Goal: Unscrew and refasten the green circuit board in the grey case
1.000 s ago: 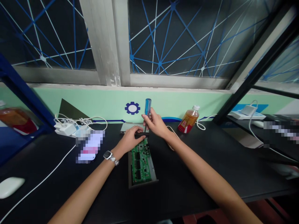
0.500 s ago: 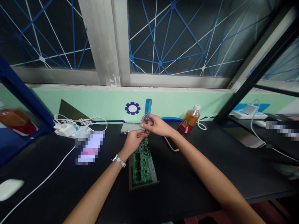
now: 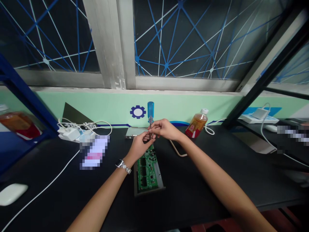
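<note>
A screwdriver (image 3: 150, 110) with a clear blue handle stands nearly upright over the far end of a green circuit board (image 3: 147, 172). The board lies in a grey metal tray (image 3: 160, 180) on the black table. My right hand (image 3: 164, 129) is closed, its thumb and fingertips pinching the metal shaft below the handle. Lower down, my left hand (image 3: 141, 143) has its fingers closed around the shaft near the tip. The tip and the spot beneath it are hidden by my fingers. A silver watch (image 3: 120, 163) and a bracelet are on my left wrist.
A flat grey metal piece (image 3: 136, 131) lies behind my hands. A drink bottle (image 3: 196, 124) and a beige-edged flat object (image 3: 178, 151) are to the right. To the left are a power strip with cables (image 3: 72, 133), a blurred-out phone-like object (image 3: 95, 153) and a white mouse (image 3: 13, 194).
My right hand has shifted from the base of the screwdriver's handle down onto the shaft. The handle has moved slightly left and stands straighter. My left hand stays near the tip.
</note>
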Available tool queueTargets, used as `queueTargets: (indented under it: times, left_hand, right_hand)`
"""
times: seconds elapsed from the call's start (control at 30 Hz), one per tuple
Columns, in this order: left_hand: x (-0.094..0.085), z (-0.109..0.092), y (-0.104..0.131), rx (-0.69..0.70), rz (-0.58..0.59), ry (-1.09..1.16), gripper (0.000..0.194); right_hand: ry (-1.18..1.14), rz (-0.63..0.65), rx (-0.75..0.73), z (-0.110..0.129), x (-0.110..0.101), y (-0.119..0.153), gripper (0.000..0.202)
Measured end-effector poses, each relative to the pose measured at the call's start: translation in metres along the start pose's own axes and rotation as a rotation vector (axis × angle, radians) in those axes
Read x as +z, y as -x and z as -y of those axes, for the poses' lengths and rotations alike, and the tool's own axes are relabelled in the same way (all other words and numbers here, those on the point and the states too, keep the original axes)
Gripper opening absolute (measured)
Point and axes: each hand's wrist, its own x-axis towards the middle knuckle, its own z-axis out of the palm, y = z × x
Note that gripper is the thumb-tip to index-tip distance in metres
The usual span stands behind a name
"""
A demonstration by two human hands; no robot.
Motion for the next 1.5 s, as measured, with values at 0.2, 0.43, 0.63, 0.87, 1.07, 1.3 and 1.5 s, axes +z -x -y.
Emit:
queueTargets:
  times: [0.2, 0.43, 0.63, 0.87, 1.07, 1.3, 1.5]
  left_hand:
    - [0.001, 0.001, 0.0, 0.011, -0.12, -0.17, 0.021]
    - [-0.001, 0.009, -0.001, -0.064, -0.053, -0.002, 0.021]
    - [-0.006, 0.006, -0.002, -0.052, 0.083, 0.066, 0.023]
    - [-0.006, -0.006, -0.001, 0.007, 0.143, 0.041, 0.023]
    - [-0.002, 0.001, 0.0, -0.021, -0.077, -0.06, 0.026]
    - [0.002, 0.004, -0.002, -0.046, -0.148, -0.108, 0.024]
    - [-0.002, 0.003, -0.001, -0.043, -0.084, -0.061, 0.017]
  right_hand:
    - [0.093, -0.123, -0.011, 0.0, 0.005, -0.001, 0.03]
    - [0.194, -0.2, -0.011, -0.004, 0.008, -0.002, 0.03]
    - [-0.006, 0.017, 0.034, 0.007, -0.002, 0.003, 0.036]
    - [-0.016, 0.035, 0.031, 0.004, -0.005, 0.002, 0.027]
    - [0.069, -0.112, -0.003, 0.003, 0.003, 0.0, 0.025]
    - [0.222, -0.319, 0.018, -0.007, 0.012, -0.004, 0.037]
    - [0.171, -0.24, 0.01, 0.003, 0.009, -0.001, 0.037]
